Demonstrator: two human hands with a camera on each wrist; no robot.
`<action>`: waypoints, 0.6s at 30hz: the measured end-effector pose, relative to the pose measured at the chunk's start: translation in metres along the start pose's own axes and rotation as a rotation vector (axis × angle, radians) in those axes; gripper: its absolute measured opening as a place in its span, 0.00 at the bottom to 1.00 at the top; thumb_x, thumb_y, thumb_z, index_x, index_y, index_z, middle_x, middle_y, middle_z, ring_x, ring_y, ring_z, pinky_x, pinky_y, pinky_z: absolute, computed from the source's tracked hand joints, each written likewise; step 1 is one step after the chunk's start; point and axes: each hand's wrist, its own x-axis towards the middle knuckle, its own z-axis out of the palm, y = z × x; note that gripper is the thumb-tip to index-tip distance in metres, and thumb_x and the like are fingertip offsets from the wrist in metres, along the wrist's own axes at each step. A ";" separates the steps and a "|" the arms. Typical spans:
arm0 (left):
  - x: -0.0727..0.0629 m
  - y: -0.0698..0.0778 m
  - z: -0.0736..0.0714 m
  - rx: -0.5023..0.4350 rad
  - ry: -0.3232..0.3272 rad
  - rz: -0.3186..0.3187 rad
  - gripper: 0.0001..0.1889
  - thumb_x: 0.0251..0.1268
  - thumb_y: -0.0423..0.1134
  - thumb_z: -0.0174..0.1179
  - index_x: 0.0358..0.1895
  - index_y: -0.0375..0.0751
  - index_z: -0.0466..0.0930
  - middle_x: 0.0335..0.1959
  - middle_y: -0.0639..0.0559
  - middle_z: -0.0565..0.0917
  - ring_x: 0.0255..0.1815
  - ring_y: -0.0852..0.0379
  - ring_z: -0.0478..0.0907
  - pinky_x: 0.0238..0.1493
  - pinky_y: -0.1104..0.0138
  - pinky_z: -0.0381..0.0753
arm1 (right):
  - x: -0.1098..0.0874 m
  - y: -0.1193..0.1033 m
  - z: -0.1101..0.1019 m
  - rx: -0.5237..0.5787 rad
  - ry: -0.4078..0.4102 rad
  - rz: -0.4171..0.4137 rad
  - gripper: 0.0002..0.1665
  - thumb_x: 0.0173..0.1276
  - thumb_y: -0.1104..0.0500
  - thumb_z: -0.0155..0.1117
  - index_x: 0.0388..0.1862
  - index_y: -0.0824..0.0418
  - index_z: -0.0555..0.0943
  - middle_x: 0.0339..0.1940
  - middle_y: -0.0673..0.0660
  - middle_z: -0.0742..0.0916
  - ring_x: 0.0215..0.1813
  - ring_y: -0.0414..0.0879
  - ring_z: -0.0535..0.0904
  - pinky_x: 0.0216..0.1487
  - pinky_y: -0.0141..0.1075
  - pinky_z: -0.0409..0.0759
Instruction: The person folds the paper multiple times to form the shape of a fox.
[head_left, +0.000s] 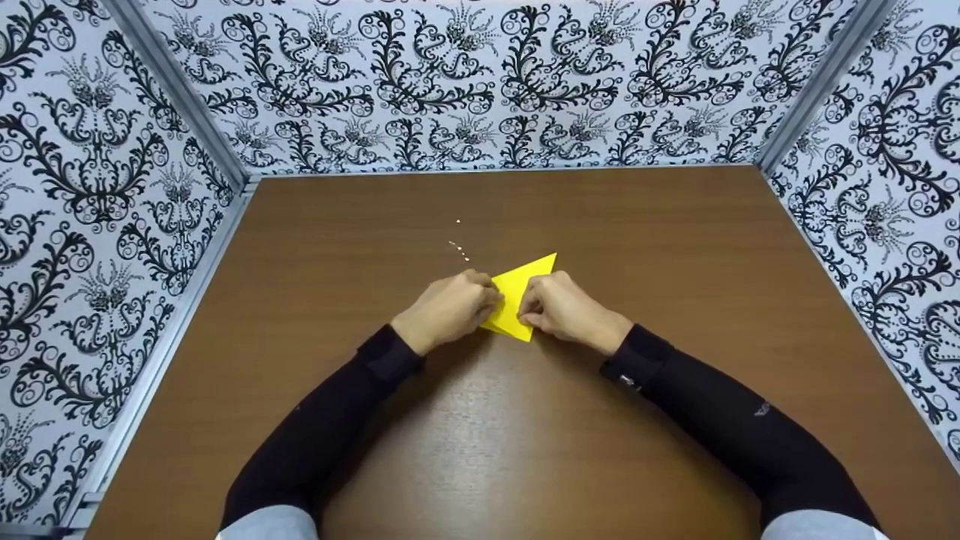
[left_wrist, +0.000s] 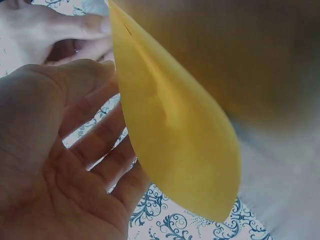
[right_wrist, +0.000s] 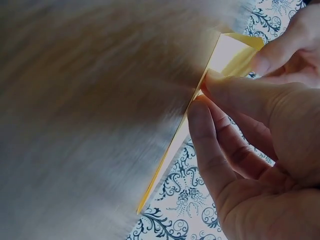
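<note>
A folded sheet of yellow paper (head_left: 517, 283) lies between both hands near the middle of the table, with one pointed corner toward the back. My left hand (head_left: 456, 302) pinches its left side. In the left wrist view the thumb is at the paper's edge, the other fingers lie behind it, and a flap of the paper (left_wrist: 175, 135) curves loosely outward. My right hand (head_left: 564, 306) pinches the right edge between thumb and forefinger. Seen nearly edge-on in the right wrist view, the paper (right_wrist: 162, 172) has a crease running past those fingertips.
Several tiny white scraps (head_left: 460, 248) are on the brown wooden table (head_left: 360, 232) beyond the left hand. Panels with a black-and-white scroll pattern (head_left: 450, 82) stand along the back and both sides. Black sleeves (head_left: 322, 427) cover the forearms.
</note>
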 end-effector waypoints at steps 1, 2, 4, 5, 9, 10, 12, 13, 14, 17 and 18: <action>0.003 -0.001 -0.001 0.008 -0.015 -0.009 0.08 0.85 0.31 0.69 0.51 0.40 0.98 0.58 0.42 0.96 0.60 0.42 0.93 0.57 0.53 0.98 | 0.000 0.000 0.000 0.001 -0.001 0.003 0.03 0.74 0.67 0.84 0.39 0.61 0.99 0.38 0.57 0.96 0.43 0.49 0.91 0.47 0.44 0.94; 0.007 -0.003 -0.001 0.021 -0.029 -0.018 0.08 0.85 0.31 0.68 0.51 0.40 0.97 0.60 0.42 0.96 0.61 0.42 0.93 0.59 0.53 0.97 | 0.000 0.001 0.000 0.001 0.001 0.001 0.03 0.73 0.67 0.84 0.39 0.61 0.99 0.38 0.57 0.96 0.43 0.49 0.91 0.47 0.43 0.94; 0.013 -0.005 0.000 0.040 -0.063 -0.026 0.08 0.86 0.31 0.66 0.51 0.39 0.96 0.63 0.42 0.96 0.64 0.41 0.93 0.60 0.52 0.97 | 0.000 0.001 0.000 0.007 0.003 0.000 0.03 0.72 0.68 0.83 0.39 0.62 0.99 0.38 0.57 0.96 0.43 0.50 0.92 0.46 0.43 0.94; 0.016 -0.006 0.001 0.050 -0.080 -0.028 0.09 0.87 0.31 0.65 0.52 0.39 0.96 0.65 0.41 0.95 0.65 0.40 0.93 0.61 0.51 0.97 | 0.000 0.001 0.000 0.010 0.002 0.001 0.03 0.72 0.68 0.83 0.39 0.62 0.99 0.38 0.57 0.96 0.43 0.50 0.92 0.46 0.43 0.94; 0.025 -0.010 0.005 0.080 -0.137 -0.014 0.10 0.89 0.32 0.63 0.55 0.38 0.95 0.71 0.41 0.93 0.66 0.39 0.94 0.60 0.50 0.98 | 0.000 0.002 0.001 0.024 -0.001 0.000 0.03 0.73 0.68 0.83 0.39 0.63 0.99 0.38 0.58 0.96 0.42 0.50 0.92 0.45 0.42 0.94; 0.026 -0.011 0.006 0.089 -0.145 -0.009 0.10 0.90 0.32 0.63 0.56 0.38 0.95 0.72 0.41 0.92 0.65 0.39 0.94 0.59 0.50 0.98 | 0.000 0.002 0.001 0.027 -0.002 -0.003 0.03 0.73 0.69 0.82 0.39 0.63 0.99 0.38 0.58 0.96 0.42 0.50 0.92 0.45 0.42 0.94; 0.028 -0.012 0.008 0.103 -0.154 0.000 0.10 0.90 0.32 0.63 0.55 0.38 0.95 0.72 0.41 0.92 0.62 0.39 0.95 0.56 0.51 0.98 | 0.001 0.001 0.001 0.031 -0.005 -0.006 0.04 0.74 0.69 0.82 0.40 0.63 0.99 0.39 0.58 0.96 0.42 0.50 0.92 0.45 0.42 0.95; 0.028 -0.013 0.009 0.107 -0.152 0.003 0.09 0.90 0.33 0.63 0.55 0.38 0.94 0.72 0.42 0.93 0.61 0.40 0.95 0.56 0.51 0.98 | 0.001 0.001 0.001 0.033 -0.006 -0.005 0.04 0.74 0.69 0.82 0.40 0.63 0.99 0.39 0.58 0.96 0.42 0.49 0.92 0.45 0.42 0.95; 0.028 -0.014 0.010 0.108 -0.154 0.005 0.09 0.90 0.33 0.63 0.55 0.38 0.94 0.71 0.42 0.93 0.59 0.40 0.95 0.55 0.52 0.98 | 0.001 0.000 0.001 0.035 -0.006 -0.005 0.03 0.74 0.69 0.82 0.40 0.63 0.99 0.39 0.58 0.96 0.42 0.50 0.92 0.46 0.43 0.95; 0.028 -0.016 0.011 0.105 -0.154 0.009 0.09 0.91 0.34 0.64 0.58 0.39 0.94 0.72 0.43 0.93 0.59 0.42 0.96 0.57 0.54 0.98 | 0.000 -0.001 0.000 0.029 0.002 -0.007 0.03 0.74 0.69 0.82 0.40 0.63 0.99 0.38 0.58 0.96 0.42 0.50 0.92 0.46 0.43 0.96; 0.027 -0.017 0.011 0.105 -0.156 0.008 0.10 0.91 0.35 0.65 0.60 0.39 0.94 0.72 0.43 0.92 0.60 0.42 0.95 0.58 0.54 0.97 | 0.000 -0.001 0.000 0.028 0.007 -0.009 0.03 0.74 0.69 0.83 0.39 0.63 0.99 0.38 0.58 0.96 0.42 0.49 0.93 0.46 0.44 0.96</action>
